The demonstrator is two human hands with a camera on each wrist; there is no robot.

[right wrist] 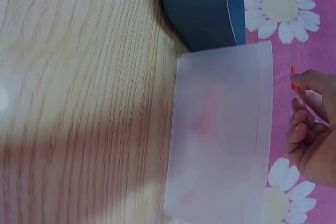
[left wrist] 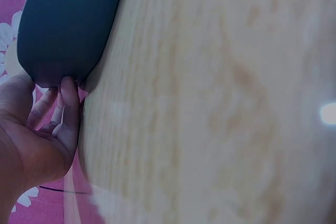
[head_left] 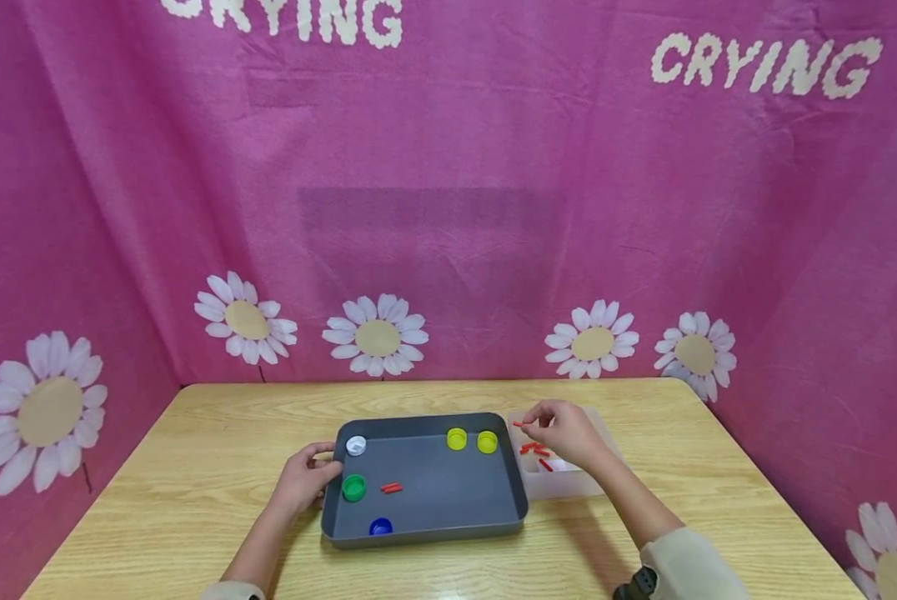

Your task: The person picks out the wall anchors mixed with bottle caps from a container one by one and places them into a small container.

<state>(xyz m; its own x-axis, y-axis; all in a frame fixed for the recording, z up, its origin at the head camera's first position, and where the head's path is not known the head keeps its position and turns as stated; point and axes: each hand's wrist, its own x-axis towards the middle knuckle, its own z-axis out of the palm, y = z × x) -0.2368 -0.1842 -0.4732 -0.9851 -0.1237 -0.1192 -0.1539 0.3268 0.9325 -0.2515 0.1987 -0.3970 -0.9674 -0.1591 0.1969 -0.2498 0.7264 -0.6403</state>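
Observation:
At its left end, a dark grey tray (head_left: 448, 492) is held by my left hand (head_left: 304, 482). Thumb and fingertips of that left hand (left wrist: 44, 140) meet the tray's end wall (left wrist: 65, 35) in the left wrist view. Above a translucent plastic box (head_left: 568, 483), my right hand (head_left: 564, 432) pinches a small red stick (right wrist: 293, 78) between thumb and forefinger; the other fingers are curled in. Several more red sticks (head_left: 545, 465) lie inside the box. On the tray floor, a few red sticks (head_left: 392, 488) lie close together.
Along the tray's left side sit a white cap (head_left: 356, 446) and a green cap (head_left: 354, 488); a blue cap (head_left: 381, 527) is by the front wall. Two yellow caps (head_left: 457, 439) stand at the back right. The box adjoins the tray's right end on the wooden table (head_left: 231, 433).

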